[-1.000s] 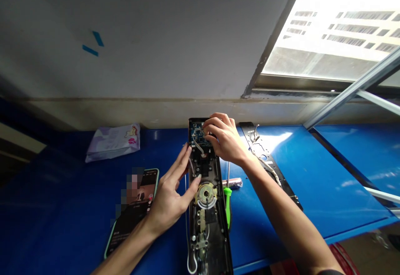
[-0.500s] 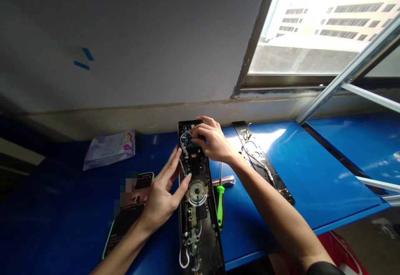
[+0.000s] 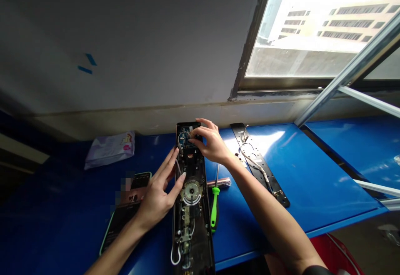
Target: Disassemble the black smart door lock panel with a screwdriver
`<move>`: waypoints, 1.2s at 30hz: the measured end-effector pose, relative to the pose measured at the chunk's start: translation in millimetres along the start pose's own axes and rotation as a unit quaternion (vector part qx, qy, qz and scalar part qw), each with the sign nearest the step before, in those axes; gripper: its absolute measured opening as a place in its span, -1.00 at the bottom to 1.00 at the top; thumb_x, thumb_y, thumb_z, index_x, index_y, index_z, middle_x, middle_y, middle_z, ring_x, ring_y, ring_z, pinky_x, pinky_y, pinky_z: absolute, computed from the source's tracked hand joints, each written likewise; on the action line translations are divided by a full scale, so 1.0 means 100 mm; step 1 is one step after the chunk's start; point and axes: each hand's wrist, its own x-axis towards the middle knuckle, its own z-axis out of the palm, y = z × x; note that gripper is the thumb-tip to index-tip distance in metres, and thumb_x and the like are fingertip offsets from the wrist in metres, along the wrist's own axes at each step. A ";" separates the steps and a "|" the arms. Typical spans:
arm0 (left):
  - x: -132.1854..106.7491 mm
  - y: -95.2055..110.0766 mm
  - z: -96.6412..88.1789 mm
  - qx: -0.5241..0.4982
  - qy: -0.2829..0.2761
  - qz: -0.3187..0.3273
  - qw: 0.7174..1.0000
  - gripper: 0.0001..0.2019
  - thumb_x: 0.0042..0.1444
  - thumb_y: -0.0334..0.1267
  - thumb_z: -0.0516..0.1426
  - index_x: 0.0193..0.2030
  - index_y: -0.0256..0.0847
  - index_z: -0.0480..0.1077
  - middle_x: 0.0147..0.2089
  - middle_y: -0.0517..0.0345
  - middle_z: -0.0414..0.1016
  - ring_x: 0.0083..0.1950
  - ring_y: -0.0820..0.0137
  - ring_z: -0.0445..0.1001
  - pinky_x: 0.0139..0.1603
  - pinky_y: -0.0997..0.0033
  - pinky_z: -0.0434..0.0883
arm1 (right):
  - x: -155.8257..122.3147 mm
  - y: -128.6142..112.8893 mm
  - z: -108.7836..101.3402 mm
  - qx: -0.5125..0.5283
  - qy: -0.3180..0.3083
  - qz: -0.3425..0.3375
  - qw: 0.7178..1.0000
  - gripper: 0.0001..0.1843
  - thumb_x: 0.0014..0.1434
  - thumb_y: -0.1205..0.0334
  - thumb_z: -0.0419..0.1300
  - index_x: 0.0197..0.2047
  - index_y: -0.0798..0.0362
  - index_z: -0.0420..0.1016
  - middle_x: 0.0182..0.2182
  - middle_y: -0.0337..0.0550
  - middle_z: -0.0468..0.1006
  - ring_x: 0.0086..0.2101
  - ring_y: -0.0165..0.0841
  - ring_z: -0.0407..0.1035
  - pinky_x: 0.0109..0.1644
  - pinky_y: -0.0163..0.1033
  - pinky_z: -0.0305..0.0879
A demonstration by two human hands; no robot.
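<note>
An opened, long black housing, which looks like an electronic door lock (image 3: 200, 225), lies lengthwise in front of me with its inner parts showing. At its far end is a blue circuit board (image 3: 183, 138). My right hand (image 3: 210, 142) is over that board, thumb and fingers pinched at the end of a white cable (image 3: 179, 141); the fingers hide the tip. My left hand (image 3: 161, 191) holds the housing's left edge, fingers along the outside and thumb over the rim near a round metal disc (image 3: 191, 191).
Right of the housing lie a green-handled screwdriver (image 3: 214, 210), a pinkish cylinder (image 3: 224, 182) and a black plate with a cable (image 3: 250, 148). To the left are a phone (image 3: 125, 221) and a soft packet (image 3: 110, 150). A metal frame (image 3: 346, 79) stands right on the blue table (image 3: 318, 183).
The view has shifted slightly, so the housing and tools appear a little further left. Both hands keep nearly the same places on the housing, the right still pinching at the board.
</note>
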 end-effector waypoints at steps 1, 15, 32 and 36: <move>-0.01 0.00 -0.01 0.008 -0.002 0.003 1.000 -0.35 0.40 -0.14 0.16 0.56 0.15 0.08 0.63 0.18 0.05 0.59 0.17 0.12 0.57 0.01 0.15 | 0.00 -0.01 0.00 0.010 0.008 0.002 1.000 -0.93 0.25 0.33 0.33 -0.24 -0.04 0.56 -0.19 -0.13 0.71 0.33 -0.08 0.29 0.39 0.18 0.10; 0.29 0.74 0.08 0.209 0.041 0.205 0.955 -0.62 0.36 -0.40 0.14 0.28 -0.13 0.43 0.42 -0.08 0.38 0.54 0.03 0.21 0.48 -0.21 0.33 | -0.31 0.03 -0.87 0.039 0.092 0.066 0.993 -0.86 0.33 0.10 0.30 -0.20 -0.04 0.61 -0.21 -0.08 0.68 0.19 -0.19 0.46 0.22 -0.01 0.45; 0.54 0.82 0.72 0.337 -0.231 0.289 0.866 -0.80 0.39 -0.31 0.12 -0.08 -0.30 0.59 0.07 -0.16 0.64 0.36 -0.12 0.42 0.27 -0.11 0.46 | -0.91 0.69 -1.04 -0.196 -0.159 0.100 0.962 -0.63 0.39 0.06 0.25 0.18 0.03 0.49 0.18 -0.01 0.51 0.10 -0.17 0.48 0.18 0.10 0.47; 0.52 0.83 0.71 0.346 -0.230 0.289 0.863 -0.78 0.39 -0.29 0.12 -0.03 -0.31 0.59 0.06 -0.18 0.65 0.36 -0.11 0.43 0.27 -0.10 0.45 | -0.89 0.72 -1.05 -0.203 -0.184 0.078 0.958 -0.63 0.39 0.07 0.26 0.19 0.03 0.49 0.19 -0.01 0.51 0.11 -0.16 0.47 0.19 0.12 0.46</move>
